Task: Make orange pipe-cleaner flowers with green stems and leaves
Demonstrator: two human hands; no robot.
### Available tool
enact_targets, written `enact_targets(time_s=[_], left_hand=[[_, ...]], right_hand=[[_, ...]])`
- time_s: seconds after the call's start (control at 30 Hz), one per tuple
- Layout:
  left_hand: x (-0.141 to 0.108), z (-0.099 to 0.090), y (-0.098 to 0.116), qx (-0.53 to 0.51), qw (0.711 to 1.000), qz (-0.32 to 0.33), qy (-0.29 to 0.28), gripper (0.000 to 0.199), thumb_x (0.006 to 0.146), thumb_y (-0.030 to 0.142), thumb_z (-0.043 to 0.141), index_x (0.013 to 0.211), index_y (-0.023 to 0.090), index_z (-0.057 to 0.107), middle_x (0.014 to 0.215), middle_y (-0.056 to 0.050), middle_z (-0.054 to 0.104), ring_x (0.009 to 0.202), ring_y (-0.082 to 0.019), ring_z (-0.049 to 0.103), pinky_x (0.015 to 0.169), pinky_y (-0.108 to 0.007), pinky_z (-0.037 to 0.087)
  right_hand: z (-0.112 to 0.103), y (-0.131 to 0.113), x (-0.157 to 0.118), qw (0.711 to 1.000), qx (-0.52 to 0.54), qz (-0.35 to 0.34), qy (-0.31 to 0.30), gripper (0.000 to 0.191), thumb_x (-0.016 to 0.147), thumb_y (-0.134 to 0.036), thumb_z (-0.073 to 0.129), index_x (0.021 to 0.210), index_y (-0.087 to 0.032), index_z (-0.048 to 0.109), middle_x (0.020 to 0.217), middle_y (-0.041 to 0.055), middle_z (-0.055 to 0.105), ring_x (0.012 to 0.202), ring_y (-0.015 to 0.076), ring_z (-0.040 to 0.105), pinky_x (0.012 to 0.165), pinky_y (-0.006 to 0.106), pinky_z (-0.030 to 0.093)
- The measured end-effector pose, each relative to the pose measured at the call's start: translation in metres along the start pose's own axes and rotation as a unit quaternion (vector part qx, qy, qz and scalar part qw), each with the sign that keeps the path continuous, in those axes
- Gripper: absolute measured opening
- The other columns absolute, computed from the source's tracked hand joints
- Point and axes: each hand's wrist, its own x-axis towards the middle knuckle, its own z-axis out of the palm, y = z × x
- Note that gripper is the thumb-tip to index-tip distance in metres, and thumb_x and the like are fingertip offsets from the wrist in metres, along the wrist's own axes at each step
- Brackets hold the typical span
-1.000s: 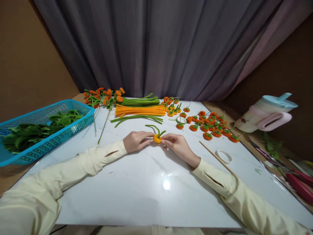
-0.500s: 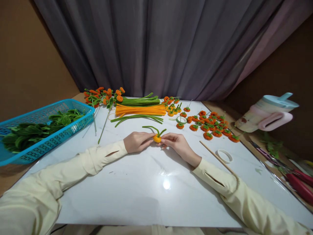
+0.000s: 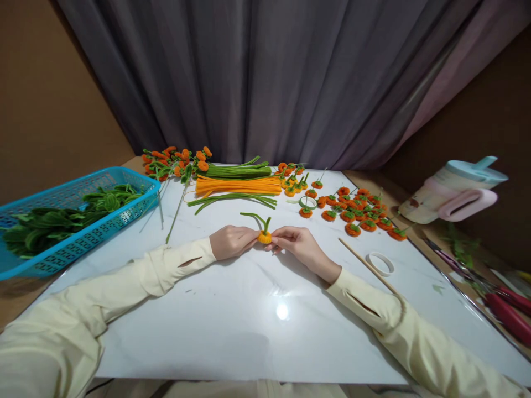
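Note:
A small yellow-orange pipe-cleaner pumpkin (image 3: pixel 264 237) is pinched between both hands just above the white tabletop. Two green pipe-cleaner ends (image 3: pixel 266 224) rise from its top, one longer and bent to the left. My left hand (image 3: pixel 233 241) grips its left side with fingers closed. On the other side my right hand (image 3: pixel 299 247) pinches it between thumb and fingers. Beyond the hands lie loose green pipe cleaners (image 3: pixel 232 199), a bundle of orange-yellow ones (image 3: pixel 238 186) and a green bundle (image 3: pixel 238 171).
Finished orange pumpkins (image 3: pixel 352 215) cluster at the right, near a tape roll (image 3: pixel 307 203). A wooden stick (image 3: pixel 365 263) and white ring (image 3: pixel 380 264) lie by my right forearm. A blue basket (image 3: pixel 83 243) of green leaves stands left; a tumbler (image 3: pixel 452 190) and red-handled pliers (image 3: pixel 508 315) are right.
The pumpkin has shifted slightly left and down. Its shorter green end, which leaned right, now points more upright. Both hands keep their hold.

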Motion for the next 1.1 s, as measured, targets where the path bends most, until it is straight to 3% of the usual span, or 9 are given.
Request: enact_targets(time_s=[0.1, 0.2, 0.37, 0.47, 0.63, 0.87, 1.1], left_hand=[[0.0017, -0.0011, 0.0006, -0.002, 1.000, 0.004, -0.005, 0.016, 0.087, 0.014, 0.045, 0.100, 0.009, 0.054, 0.088, -0.008, 0.068, 0.077, -0.016, 0.065, 0.067, -0.024, 0.053], [0.0051, -0.0022, 0.0006, -0.023, 0.998, -0.034, -0.046, 0.018, 0.088, 0.017, 0.044, 0.101, 0.010, 0.054, 0.092, -0.009, 0.067, 0.083, -0.016, 0.064, 0.073, -0.024, 0.052], [0.0090, -0.0025, -0.0001, 0.012, 0.997, -0.071, -0.038, 0.040, 0.081, 0.047, 0.053, 0.097, 0.010, 0.057, 0.095, -0.013, 0.066, 0.088, -0.021, 0.063, 0.076, -0.030, 0.052], [0.0092, -0.0025, -0.0002, 0.031, 0.996, -0.073, -0.036, 0.047, 0.080, 0.053, 0.052, 0.097, 0.010, 0.057, 0.095, -0.014, 0.066, 0.087, -0.023, 0.064, 0.075, -0.032, 0.052], [0.0098, -0.0014, 0.0006, 0.052, 0.994, -0.066, -0.071, 0.045, 0.084, 0.050, 0.047, 0.099, 0.009, 0.056, 0.098, -0.014, 0.065, 0.090, -0.023, 0.063, 0.076, -0.032, 0.051], [0.0065, 0.0009, -0.0004, 0.017, 0.995, -0.059, -0.075, 0.036, 0.090, 0.040, 0.042, 0.101, 0.008, 0.056, 0.101, -0.015, 0.065, 0.092, -0.021, 0.063, 0.077, -0.029, 0.050], [0.0086, 0.0010, 0.0021, -0.096, 0.970, -0.180, -0.131, 0.047, 0.082, 0.049, 0.051, 0.108, 0.010, 0.054, 0.105, -0.014, 0.063, 0.097, -0.024, 0.059, 0.084, -0.034, 0.045]], right_hand=[[-0.0001, 0.0003, 0.0003, 1.000, 0.004, 0.002, -0.002, 0.025, 0.067, -0.034, 0.070, 0.076, -0.011, 0.065, 0.067, 0.0061, 0.069, 0.060, 0.0127, 0.062, 0.060, 0.025, 0.050], [-0.0007, 0.0017, 0.0006, 1.000, 0.010, 0.004, 0.001, 0.025, 0.067, -0.034, 0.069, 0.077, -0.011, 0.064, 0.068, 0.0067, 0.069, 0.061, 0.0136, 0.062, 0.060, 0.025, 0.050], [-0.0008, 0.0021, 0.0006, 1.000, 0.004, 0.004, 0.011, 0.025, 0.067, -0.033, 0.070, 0.076, -0.011, 0.063, 0.064, 0.0049, 0.068, 0.057, 0.0124, 0.061, 0.059, 0.025, 0.049], [0.0003, 0.0014, 0.0000, 1.000, -0.004, 0.001, 0.010, 0.024, 0.067, -0.033, 0.069, 0.076, -0.012, 0.063, 0.064, 0.0040, 0.067, 0.057, 0.0116, 0.060, 0.059, 0.024, 0.048], [0.0020, 0.0016, -0.0017, 1.000, -0.022, -0.011, -0.005, 0.023, 0.069, -0.032, 0.067, 0.079, -0.012, 0.062, 0.063, 0.0036, 0.066, 0.058, 0.0117, 0.060, 0.057, 0.023, 0.047], [0.0017, 0.0031, -0.0020, 0.999, -0.042, -0.025, -0.007, 0.023, 0.071, -0.033, 0.066, 0.080, -0.012, 0.061, 0.063, 0.0040, 0.066, 0.059, 0.0127, 0.061, 0.057, 0.024, 0.045], [0.0030, 0.0016, -0.0028, 0.998, -0.057, -0.041, -0.002, 0.024, 0.071, -0.036, 0.065, 0.079, -0.014, 0.061, 0.063, 0.0028, 0.065, 0.059, 0.0139, 0.061, 0.054, 0.024, 0.046]])
